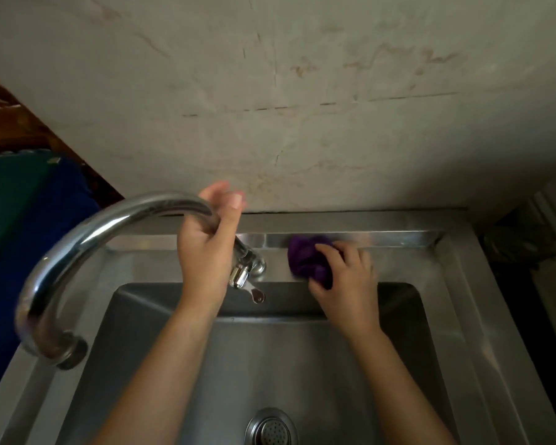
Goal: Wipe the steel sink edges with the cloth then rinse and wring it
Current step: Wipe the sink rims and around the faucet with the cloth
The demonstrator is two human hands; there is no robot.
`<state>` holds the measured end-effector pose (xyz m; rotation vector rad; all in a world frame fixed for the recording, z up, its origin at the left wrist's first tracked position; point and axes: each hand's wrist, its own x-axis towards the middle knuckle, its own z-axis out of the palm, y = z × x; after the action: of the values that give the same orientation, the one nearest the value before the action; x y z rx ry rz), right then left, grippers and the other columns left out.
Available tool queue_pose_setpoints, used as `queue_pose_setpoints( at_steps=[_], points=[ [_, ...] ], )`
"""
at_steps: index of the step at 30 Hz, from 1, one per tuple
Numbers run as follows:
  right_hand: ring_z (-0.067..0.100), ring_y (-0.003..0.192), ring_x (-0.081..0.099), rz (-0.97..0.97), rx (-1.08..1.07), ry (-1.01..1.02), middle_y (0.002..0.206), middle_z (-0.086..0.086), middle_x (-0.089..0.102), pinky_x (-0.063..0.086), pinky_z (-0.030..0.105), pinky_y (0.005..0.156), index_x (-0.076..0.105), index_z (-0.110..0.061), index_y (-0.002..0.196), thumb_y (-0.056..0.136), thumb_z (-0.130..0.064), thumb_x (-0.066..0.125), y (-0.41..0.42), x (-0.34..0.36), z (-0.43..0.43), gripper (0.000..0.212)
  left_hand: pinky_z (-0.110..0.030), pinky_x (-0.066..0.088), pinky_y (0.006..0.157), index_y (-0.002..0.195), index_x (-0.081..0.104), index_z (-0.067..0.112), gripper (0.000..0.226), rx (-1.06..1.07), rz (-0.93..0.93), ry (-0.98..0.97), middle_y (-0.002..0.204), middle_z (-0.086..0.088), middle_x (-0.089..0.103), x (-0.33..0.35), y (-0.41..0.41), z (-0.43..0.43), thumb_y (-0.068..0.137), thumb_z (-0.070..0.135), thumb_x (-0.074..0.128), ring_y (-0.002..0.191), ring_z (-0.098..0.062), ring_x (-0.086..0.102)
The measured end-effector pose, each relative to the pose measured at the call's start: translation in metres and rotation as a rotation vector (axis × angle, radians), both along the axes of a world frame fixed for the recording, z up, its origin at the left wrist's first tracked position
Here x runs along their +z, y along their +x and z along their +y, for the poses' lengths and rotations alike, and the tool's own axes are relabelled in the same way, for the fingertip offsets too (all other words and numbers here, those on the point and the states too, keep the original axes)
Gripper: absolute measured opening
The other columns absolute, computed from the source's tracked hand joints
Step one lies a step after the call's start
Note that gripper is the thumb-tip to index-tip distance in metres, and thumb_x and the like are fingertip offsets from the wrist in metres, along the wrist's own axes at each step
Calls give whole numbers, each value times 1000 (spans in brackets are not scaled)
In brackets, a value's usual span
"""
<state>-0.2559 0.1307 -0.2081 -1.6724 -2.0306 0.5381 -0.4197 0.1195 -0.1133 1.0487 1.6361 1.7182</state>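
A bunched purple cloth (305, 260) lies on the back ledge of the steel sink (408, 252), just right of the tap base. My right hand (345, 284) presses down on the cloth, fingers curled over it. My left hand (207, 248) is wrapped around the curved chrome faucet (87, 242) near its lower end, thumb and fingertips raised behind the pipe. The faucet's spout arcs to the left, out over the sink's left rim. Its small lever handle (254, 292) hangs over the basin.
The basin's round drain strainer (270, 428) sits at the bottom centre. A stained, cracked wall (302, 107) rises directly behind the sink. Blue and green material (29, 203) lies to the left, dark clutter to the right.
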Motion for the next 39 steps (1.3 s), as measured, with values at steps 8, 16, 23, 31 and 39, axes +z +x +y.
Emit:
queue_pose_setpoints(
  at_steps=[8,16,23,31,39],
  points=[
    [25,96,54,188,-38,147,107,5,62,48,34,78,64,-14,102,75,-25,72,-3,-8,25,30,-25,33,48,51,37,16,44,-57,-4,110,40,12,37,-18,2,12,87,38,48,39,-12,33],
    [24,87,46,84,836,-46,107,-4,67,43,38,85,67,-27,107,74,-2,53,-86,13,89,43,-22,27,41,53,31,14,42,-58,-66,172,39,7,31,-18,2,25,84,34,51,36,-12,27],
    [29,102,50,-229,924,-310,88,0,33,38,30,76,52,-29,126,85,-8,46,-92,39,100,46,-20,28,41,45,30,16,49,-83,-50,214,37,8,32,-23,1,20,91,22,47,34,-10,27],
    [21,80,48,-76,686,-180,81,-3,35,40,27,72,54,-46,121,88,-25,56,-65,26,81,39,-21,29,41,47,27,13,48,-118,-36,205,37,10,34,-23,-1,17,90,18,46,33,-9,29],
    [30,76,65,55,237,94,86,5,68,58,39,62,71,-24,104,63,-4,78,-9,-9,44,46,-20,28,41,44,33,15,49,-88,-66,203,36,9,33,-23,0,15,91,10,41,32,-9,28]
  ],
)
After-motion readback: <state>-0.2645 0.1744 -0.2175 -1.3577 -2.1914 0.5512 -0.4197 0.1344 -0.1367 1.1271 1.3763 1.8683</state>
